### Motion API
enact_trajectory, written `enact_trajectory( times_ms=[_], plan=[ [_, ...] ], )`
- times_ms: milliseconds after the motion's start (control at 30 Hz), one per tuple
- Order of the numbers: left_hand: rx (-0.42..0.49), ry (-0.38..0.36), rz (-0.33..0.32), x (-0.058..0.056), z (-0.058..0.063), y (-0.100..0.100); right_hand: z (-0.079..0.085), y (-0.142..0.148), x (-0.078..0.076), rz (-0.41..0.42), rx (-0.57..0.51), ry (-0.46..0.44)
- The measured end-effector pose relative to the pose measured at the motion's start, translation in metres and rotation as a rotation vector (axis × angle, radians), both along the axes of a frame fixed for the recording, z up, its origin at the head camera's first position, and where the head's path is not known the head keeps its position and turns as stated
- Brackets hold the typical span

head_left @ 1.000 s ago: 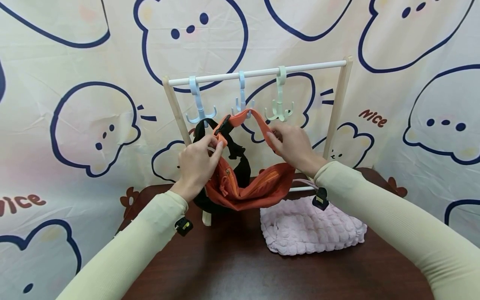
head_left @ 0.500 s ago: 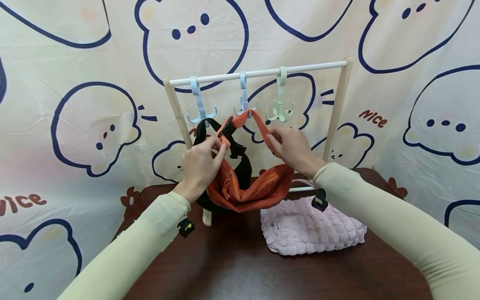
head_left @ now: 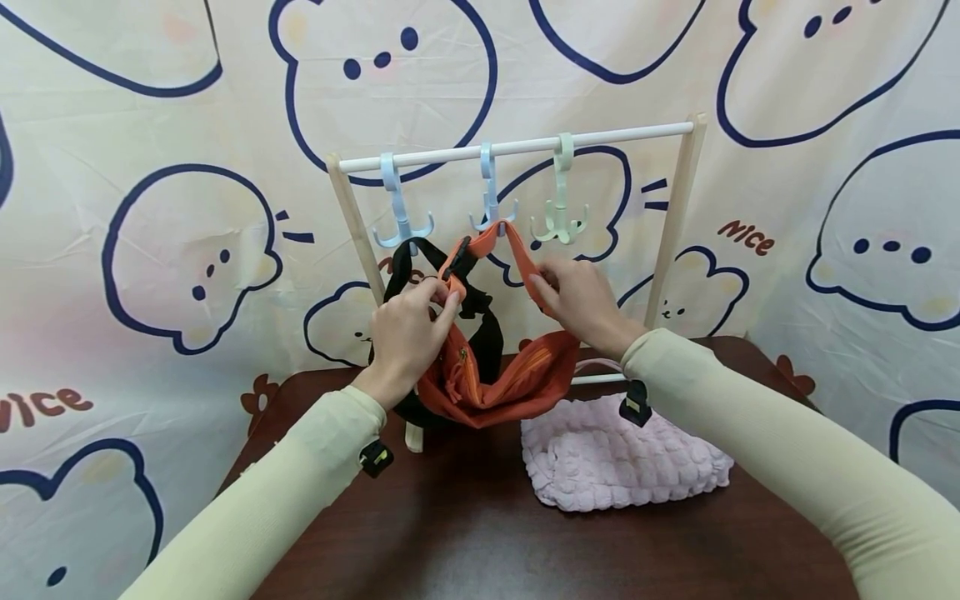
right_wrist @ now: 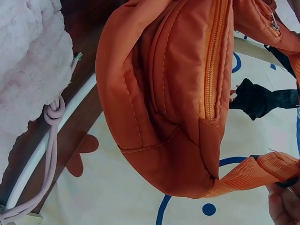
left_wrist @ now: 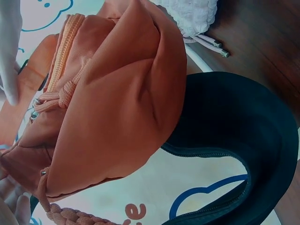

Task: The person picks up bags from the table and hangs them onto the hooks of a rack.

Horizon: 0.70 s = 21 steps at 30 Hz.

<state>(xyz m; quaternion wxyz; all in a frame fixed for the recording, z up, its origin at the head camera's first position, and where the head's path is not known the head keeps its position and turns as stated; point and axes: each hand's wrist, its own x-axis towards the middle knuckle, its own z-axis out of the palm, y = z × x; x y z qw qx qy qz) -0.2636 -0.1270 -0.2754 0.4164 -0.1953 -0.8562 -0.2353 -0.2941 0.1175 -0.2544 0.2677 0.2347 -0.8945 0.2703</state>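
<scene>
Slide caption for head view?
Left hand and right hand hold an orange fabric bag by its webbing strap below the middle light-blue plastic hook.

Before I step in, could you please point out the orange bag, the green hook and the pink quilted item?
Orange bag (left_wrist: 119,103), left wrist view, broad plain panel.
Green hook (head_left: 560,192), head view, upright stem.
Pink quilted item (head_left: 618,458), head view, puffy upper surface.
</scene>
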Motion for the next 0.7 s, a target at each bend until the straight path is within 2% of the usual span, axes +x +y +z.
enact_trajectory(
  times_ms=[267, 700],
  plan=[
    [-0.012, -0.011, -0.006, 0.000, -0.005, 0.003, -0.003, -0.003, 0.000, -0.010, 0.005, -0.039],
    [-0.020, -0.013, -0.022, -0.001, -0.012, 0.008, -0.006, -0.005, 0.000, 0.005, -0.011, -0.038]
  ],
)
